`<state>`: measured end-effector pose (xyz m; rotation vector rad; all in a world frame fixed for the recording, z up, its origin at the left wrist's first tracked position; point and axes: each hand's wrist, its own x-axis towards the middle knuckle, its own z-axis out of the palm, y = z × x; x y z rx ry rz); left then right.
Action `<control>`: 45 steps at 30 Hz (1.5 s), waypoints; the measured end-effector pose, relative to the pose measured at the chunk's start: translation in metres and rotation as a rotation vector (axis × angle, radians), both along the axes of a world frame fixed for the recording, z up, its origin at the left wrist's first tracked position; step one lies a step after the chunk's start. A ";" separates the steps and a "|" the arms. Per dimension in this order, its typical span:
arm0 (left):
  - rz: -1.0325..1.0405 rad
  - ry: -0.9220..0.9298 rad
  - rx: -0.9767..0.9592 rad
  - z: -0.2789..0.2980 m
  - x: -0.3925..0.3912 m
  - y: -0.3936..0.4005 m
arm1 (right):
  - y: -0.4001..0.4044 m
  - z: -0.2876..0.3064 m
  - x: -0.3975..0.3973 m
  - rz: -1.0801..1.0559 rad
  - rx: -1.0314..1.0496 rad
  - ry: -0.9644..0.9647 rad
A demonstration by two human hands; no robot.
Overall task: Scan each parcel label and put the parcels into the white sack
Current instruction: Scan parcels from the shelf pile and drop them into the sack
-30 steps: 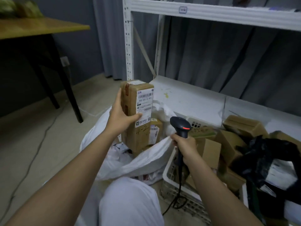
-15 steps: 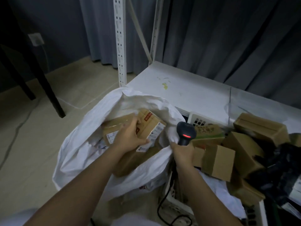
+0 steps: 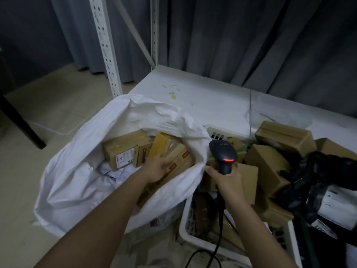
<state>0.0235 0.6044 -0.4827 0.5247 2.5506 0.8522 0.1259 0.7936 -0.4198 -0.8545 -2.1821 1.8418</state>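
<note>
The white sack gapes open on the floor at centre left. My left hand reaches into it and holds a brown cardboard parcel with red marks, lying low among the others. Beside it in the sack are a labelled brown parcel and a yellowish one. My right hand grips the black barcode scanner, whose red light is on, right at the sack's rim, which its fingers touch.
A white plastic basket to the right holds several brown boxes and a black bagged parcel. Behind is a low white shelf board with a perforated upright. The scanner cable trails down. A dark table leg stands left.
My left hand has carried the parcel from upright in front of the scanner down into the sack. My right hand and the scanner stayed at the sack's rim. The view tilted down.
</note>
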 end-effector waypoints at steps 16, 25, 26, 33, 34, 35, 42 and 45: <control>0.062 -0.017 0.404 0.059 0.088 0.171 | 0.107 -0.021 0.121 -0.272 -0.120 -0.040; 0.072 0.135 -0.026 0.008 0.072 0.244 | 0.147 -0.037 0.117 -0.244 -0.119 0.012; 0.046 0.127 -0.054 0.008 0.071 0.250 | 0.150 -0.040 0.115 -0.245 -0.127 0.008; 0.324 0.136 -0.102 -0.008 0.089 0.268 | 0.157 -0.053 0.109 -0.257 -0.173 0.004; 0.371 0.120 -0.055 -0.007 0.090 0.262 | 0.157 -0.053 0.110 -0.242 -0.177 0.004; 0.408 0.095 0.005 -0.005 0.091 0.256 | 0.157 -0.053 0.111 -0.230 -0.182 0.006; 0.503 -0.203 0.636 0.049 0.106 0.200 | 0.149 -0.042 0.127 -0.288 -0.463 0.012; 0.451 -0.297 0.811 0.080 0.122 0.179 | 0.134 -0.022 0.131 -0.288 -0.504 0.052</control>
